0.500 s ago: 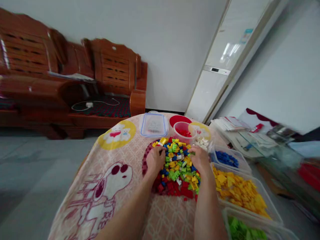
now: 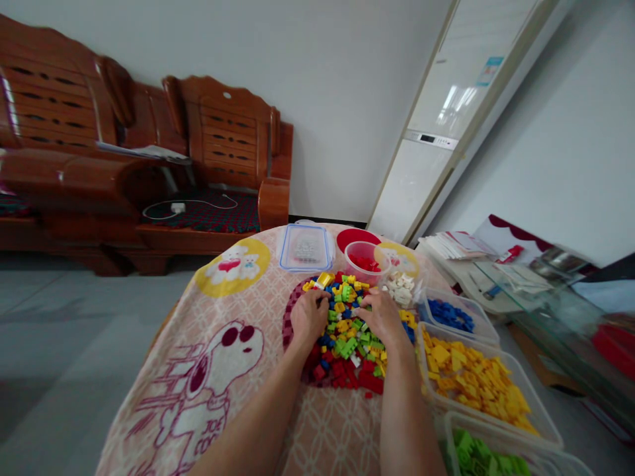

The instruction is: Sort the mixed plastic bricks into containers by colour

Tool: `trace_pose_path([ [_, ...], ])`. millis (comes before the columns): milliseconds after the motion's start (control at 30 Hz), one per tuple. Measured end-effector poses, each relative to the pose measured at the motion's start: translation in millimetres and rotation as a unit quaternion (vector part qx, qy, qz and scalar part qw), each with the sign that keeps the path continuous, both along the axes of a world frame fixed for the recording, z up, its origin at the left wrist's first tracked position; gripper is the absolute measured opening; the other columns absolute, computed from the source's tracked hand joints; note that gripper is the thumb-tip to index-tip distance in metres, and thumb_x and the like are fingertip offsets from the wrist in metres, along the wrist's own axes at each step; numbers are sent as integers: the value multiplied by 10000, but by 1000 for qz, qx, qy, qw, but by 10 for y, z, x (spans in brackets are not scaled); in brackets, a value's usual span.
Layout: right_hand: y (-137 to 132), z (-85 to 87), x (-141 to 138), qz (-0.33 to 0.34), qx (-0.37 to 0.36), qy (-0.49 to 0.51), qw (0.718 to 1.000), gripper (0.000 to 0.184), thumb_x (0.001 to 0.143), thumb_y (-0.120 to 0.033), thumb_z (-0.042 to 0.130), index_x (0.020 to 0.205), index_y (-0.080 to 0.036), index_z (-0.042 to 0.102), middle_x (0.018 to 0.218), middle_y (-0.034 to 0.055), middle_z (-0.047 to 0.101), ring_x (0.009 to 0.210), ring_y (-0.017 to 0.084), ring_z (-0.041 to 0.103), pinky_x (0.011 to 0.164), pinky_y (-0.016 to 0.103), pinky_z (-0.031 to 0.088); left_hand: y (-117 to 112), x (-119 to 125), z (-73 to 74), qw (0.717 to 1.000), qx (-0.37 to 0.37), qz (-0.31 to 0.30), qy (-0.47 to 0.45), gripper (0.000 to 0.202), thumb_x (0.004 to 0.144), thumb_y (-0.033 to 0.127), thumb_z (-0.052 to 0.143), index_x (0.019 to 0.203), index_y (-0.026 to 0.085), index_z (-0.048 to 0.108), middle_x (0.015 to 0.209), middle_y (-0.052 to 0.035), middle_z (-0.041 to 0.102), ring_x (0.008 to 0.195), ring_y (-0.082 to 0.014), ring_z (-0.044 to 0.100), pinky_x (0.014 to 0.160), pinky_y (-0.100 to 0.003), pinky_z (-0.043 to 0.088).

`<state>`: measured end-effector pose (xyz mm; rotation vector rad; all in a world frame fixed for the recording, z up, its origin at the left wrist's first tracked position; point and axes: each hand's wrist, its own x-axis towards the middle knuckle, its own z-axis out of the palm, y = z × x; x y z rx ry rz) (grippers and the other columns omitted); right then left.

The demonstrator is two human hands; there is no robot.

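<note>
A heap of mixed small building bricks [image 2: 350, 330], red, yellow, green and blue, lies in the middle of a round table covered by a pink cartoon-print cloth [image 2: 223, 357]. My left hand [image 2: 308, 315] rests on the heap's left side, fingers curled into the bricks. My right hand [image 2: 381, 316] lies over the heap's upper right part, fingers bent down among the bricks. What either hand's fingertips pinch is hidden.
Clear tubs stand along the right: blue bricks [image 2: 449, 314], yellow bricks [image 2: 479, 383], green bricks [image 2: 483, 456]. Behind the heap are a red-brick cup [image 2: 366, 261], white bricks [image 2: 401, 287], a red lid [image 2: 354, 237] and a lidded box [image 2: 305, 248]. A wooden sofa [image 2: 149, 165] is at left.
My right hand has shifted left and slightly up over the heap, uncovering bricks near the tubs. The left hand stays where it was.
</note>
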<state>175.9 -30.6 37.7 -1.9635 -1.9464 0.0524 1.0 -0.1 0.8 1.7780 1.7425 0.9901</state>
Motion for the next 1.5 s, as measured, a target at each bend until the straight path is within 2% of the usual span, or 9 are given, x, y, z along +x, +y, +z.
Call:
trace_pose_path([
  [300, -3, 88, 4, 27, 7, 63, 998, 92, 720, -164, 671, 629, -170, 663, 816, 48, 653, 841, 172, 589, 785, 262, 395, 5, 2, -8, 1000, -1, 0, -1, 254, 847, 246, 522, 980, 265, 737, 1039, -1, 732, 962, -176, 653, 810, -258, 464],
  [633, -39, 136, 233, -98, 118, 179, 972, 158, 716, -343, 607, 691, -202, 676, 673, 30, 690, 662, 184, 620, 671, 282, 436, -1, 0, 1, 1000, 4, 0, 3, 248, 847, 236, 524, 978, 255, 734, 1041, -3, 731, 950, -174, 654, 801, -255, 464],
  [733, 1, 35, 347, -164, 181, 252, 936, 230, 708, -404, 614, 751, -190, 686, 653, 41, 693, 643, 198, 644, 632, 286, 475, 1, -3, -5, 1000, 2, 1, 4, 248, 844, 235, 527, 982, 258, 732, 1035, -5, 729, 941, -173, 655, 793, -254, 466],
  [867, 71, -115, 470, -245, 261, 365, 860, 347, 692, -442, 625, 856, -143, 687, 653, 56, 687, 564, 205, 653, 552, 298, 520, -2, -5, -3, 1000, 1, -1, 8, 251, 847, 233, 526, 992, 260, 729, 1048, -5, 728, 949, -172, 654, 796, -253, 466],
  [1000, 112, -202, 528, -265, 310, 480, 777, 398, 687, -415, 616, 939, -110, 656, 665, 65, 686, 583, 225, 677, 544, 322, 565, -7, -4, 8, 1000, -6, 0, 7, 256, 849, 237, 523, 998, 259, 731, 1045, -4, 732, 942, -171, 656, 787, -247, 463],
  [1100, 120, -224, 541, -255, 329, 526, 742, 407, 693, -388, 595, 981, -103, 635, 727, 78, 702, 686, 242, 705, 602, 333, 591, -9, -4, 18, 1000, -6, 1, 8, 262, 848, 238, 519, 997, 262, 733, 1033, 0, 735, 938, -175, 659, 785, -249, 465],
  [1200, 111, -213, 526, -247, 313, 515, 758, 431, 708, -384, 567, 1027, -101, 632, 785, 92, 717, 763, 251, 714, 622, 323, 595, -9, -4, 20, 1000, -4, -1, 12, 262, 847, 237, 518, 993, 263, 734, 1040, 0, 735, 940, -179, 660, 787, -253, 469],
  [1400, 51, -114, 414, -189, 159, 466, 850, 400, 704, -426, 587, 932, -115, 690, 653, 52, 693, 520, 191, 642, 441, 259, 498, -6, 1, 6, 1000, -4, 3, 12, 265, 852, 241, 519, 1006, 255, 734, 1040, -14, 733, 944, -176, 657, 800, -250, 467],
  [1500, 14, -44, 340, -140, 83, 382, 910, 335, 728, -413, 566, 856, -144, 719, 637, 36, 686, 511, 169, 617, 460, 244, 464, -7, 2, 12, 1000, -6, 0, 10, 264, 854, 240, 518, 1006, 253, 733, 1049, -14, 730, 945, -173, 654, 814, -252, 467],
])
